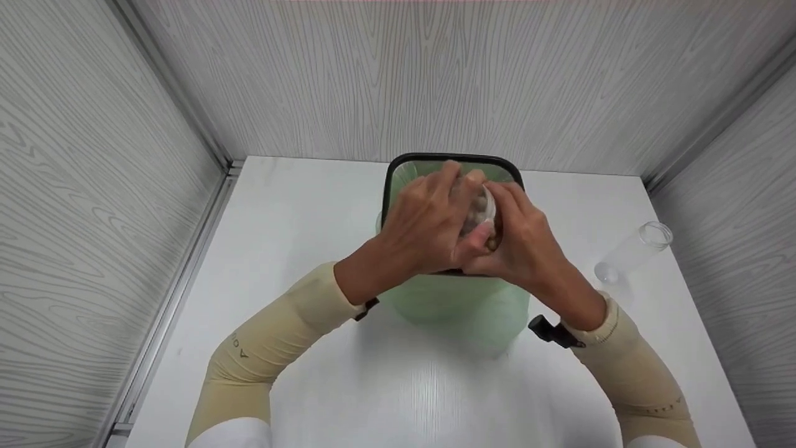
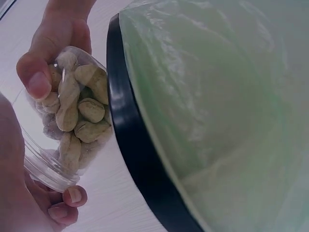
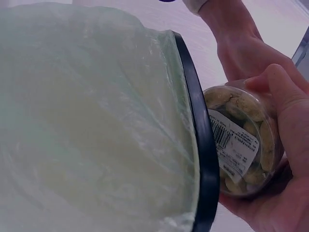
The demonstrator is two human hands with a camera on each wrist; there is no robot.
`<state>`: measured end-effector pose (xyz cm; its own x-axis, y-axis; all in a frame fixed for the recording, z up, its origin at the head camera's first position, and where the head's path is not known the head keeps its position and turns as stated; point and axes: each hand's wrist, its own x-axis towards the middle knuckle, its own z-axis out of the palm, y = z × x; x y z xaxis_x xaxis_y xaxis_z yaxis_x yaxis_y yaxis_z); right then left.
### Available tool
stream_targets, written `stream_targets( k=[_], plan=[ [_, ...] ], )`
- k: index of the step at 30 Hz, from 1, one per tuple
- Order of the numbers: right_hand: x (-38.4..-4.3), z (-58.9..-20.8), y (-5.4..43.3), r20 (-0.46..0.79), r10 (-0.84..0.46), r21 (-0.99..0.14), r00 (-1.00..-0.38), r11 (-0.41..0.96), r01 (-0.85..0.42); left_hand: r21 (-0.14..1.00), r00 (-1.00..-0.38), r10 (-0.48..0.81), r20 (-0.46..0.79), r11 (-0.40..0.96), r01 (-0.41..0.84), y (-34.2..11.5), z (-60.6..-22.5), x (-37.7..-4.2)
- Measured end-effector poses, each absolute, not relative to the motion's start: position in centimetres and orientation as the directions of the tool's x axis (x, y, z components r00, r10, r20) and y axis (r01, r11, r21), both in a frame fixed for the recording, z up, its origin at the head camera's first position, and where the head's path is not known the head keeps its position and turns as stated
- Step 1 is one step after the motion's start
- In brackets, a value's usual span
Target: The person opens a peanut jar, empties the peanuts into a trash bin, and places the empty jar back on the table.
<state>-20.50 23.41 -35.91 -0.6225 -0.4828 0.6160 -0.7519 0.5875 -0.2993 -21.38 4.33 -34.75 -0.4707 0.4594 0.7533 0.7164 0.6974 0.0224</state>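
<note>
A clear plastic jar [image 2: 79,106] of peanuts in their shells is tilted on its side above the bin's rim. My left hand [image 1: 429,214] holds the jar's threaded mouth end, with its fingertips curled at the rim in the left wrist view; the palm hides the mouth, so I cannot tell if a lid is there. At the other end my right hand [image 1: 525,233] grips the jar's body near the base, thumb across the side. A printed barcode label [image 3: 234,145] shows on the base in the right wrist view. Below both hands stands a bin [image 1: 457,155] with a dark rim.
A pale green plastic bag [image 1: 460,305] lines the bin and hangs over its outside. Toward the table's right edge is a clear, tall container [image 1: 634,252]. Grey wood-grain panels [image 1: 429,81] enclose the white table [image 1: 298,205] at the back and sides.
</note>
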Motion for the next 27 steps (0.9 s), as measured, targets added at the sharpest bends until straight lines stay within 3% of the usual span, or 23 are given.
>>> stream_targets(
  k=[4, 11, 22, 27],
  plan=[
    [-20.9, -36.1, 22.6, 0.672, -0.452, -0.198, -0.587, 0.654, -0.730, 0.081, -0.555, 0.406, 0.726, 0.751, 0.655, 4.5, -34.7, -21.6],
    [-21.2, -36.5, 22.1, 0.700, -0.460, -0.119, -0.546, 0.679, -0.724, 0.156, -0.653, 0.358, 0.667, 0.790, 0.593, 4.6, -35.0, -21.5],
    [-21.6, -36.2, 22.9, 0.650, -0.508, -0.106, -0.565, 0.676, -0.730, 0.275, -0.785, 0.369, 0.497, 0.791, 0.546, 4.3, -34.0, -21.0],
    [-21.4, -36.2, 23.0, 0.631, -0.532, -0.082, -0.565, 0.678, -0.730, 0.208, -0.773, 0.374, 0.512, 0.819, 0.534, 4.1, -34.0, -20.8]
  ],
)
